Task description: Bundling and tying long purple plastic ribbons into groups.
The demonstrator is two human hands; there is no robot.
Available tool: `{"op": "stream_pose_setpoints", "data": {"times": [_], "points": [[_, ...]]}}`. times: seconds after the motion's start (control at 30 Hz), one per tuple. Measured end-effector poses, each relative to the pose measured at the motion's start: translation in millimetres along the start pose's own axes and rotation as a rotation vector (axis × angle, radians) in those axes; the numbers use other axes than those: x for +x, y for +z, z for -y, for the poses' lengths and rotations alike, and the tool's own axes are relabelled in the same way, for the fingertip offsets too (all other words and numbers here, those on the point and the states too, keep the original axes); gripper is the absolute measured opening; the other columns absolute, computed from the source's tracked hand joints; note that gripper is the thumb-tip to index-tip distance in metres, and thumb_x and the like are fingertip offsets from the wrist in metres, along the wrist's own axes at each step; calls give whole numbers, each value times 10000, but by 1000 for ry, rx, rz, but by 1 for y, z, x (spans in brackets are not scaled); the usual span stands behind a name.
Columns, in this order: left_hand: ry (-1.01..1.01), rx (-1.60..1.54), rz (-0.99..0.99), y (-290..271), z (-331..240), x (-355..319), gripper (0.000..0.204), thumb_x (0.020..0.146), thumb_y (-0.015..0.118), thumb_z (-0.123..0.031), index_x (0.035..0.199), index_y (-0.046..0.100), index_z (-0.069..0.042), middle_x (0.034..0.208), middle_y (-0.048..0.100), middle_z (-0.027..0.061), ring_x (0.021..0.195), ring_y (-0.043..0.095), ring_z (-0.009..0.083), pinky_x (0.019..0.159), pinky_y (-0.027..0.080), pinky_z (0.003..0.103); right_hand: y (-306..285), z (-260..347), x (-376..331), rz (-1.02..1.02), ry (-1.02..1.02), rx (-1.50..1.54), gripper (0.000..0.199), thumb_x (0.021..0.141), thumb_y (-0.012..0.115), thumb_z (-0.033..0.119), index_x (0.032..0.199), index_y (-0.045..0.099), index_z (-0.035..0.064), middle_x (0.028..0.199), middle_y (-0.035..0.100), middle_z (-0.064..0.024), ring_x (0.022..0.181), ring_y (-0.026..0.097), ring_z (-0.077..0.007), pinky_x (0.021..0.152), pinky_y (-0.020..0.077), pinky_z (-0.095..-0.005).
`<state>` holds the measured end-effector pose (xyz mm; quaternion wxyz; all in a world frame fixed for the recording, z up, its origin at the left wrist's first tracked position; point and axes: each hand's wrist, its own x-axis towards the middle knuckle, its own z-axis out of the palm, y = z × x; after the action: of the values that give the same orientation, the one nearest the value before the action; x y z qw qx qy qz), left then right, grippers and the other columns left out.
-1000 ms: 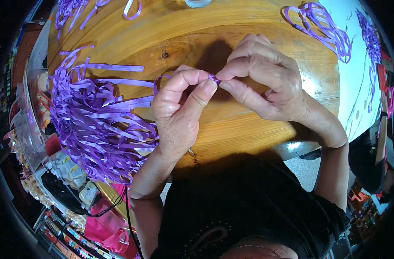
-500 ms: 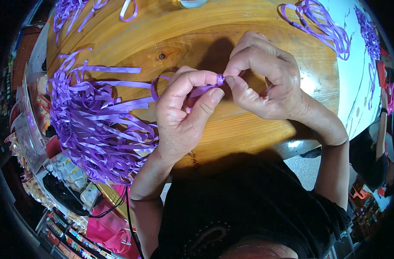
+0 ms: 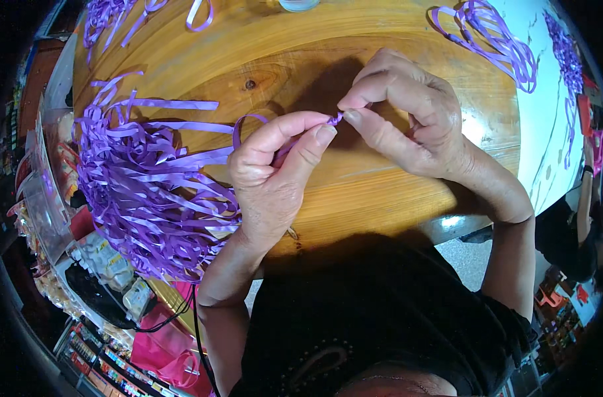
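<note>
Between my two hands, over the wooden table (image 3: 374, 205), is a purple ribbon (image 3: 334, 120) with a small knot or twist near its end. My left hand (image 3: 275, 165) pinches it between thumb and index finger just beside the knot. With thumb and index fingertips, my right hand (image 3: 414, 119) grips the short tip on the other side. Part of the ribbon loops out behind my left hand. To the left of that hand lies a large heap of purple ribbons (image 3: 149, 192), some ends stretching toward my wrist.
Looped purple ribbons (image 3: 493, 40) lie at the far right, by a white marbled surface (image 3: 543, 132) with more purple strands. Other ribbons (image 3: 106, 20) sit at the far left. A glass (image 3: 298, 4) stands at the far edge of view. Another person's arm (image 3: 584, 198) shows at right.
My left thumb and index finger have closed together on the ribbon beside the knot, and the left hand has shifted slightly left. The knot looks narrower and more stretched between the hands.
</note>
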<state>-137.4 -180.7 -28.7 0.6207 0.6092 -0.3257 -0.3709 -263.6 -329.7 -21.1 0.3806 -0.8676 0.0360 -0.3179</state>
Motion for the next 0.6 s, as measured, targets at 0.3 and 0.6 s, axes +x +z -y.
{"op": "stream_pose_setpoints", "data": {"times": [0.3,0.6], "points": [[38,-170,22,1,5,1,103,836,647,-23,935,656,2,829,648,9,752,555,49,685,444,188,1,0,3,64,-200,-161,360,697,745,165,1009,659,9,853,613,-74,780,570,-189,633,418,-312],[222,174,63,-2,2,2,82,832,649,-25,898,651,22,774,647,43,666,551,71,601,444,204,-7,-1,0,96,-258,-167,239,682,746,130,874,667,13,729,565,-54,663,541,-190,629,409,-325]]}}
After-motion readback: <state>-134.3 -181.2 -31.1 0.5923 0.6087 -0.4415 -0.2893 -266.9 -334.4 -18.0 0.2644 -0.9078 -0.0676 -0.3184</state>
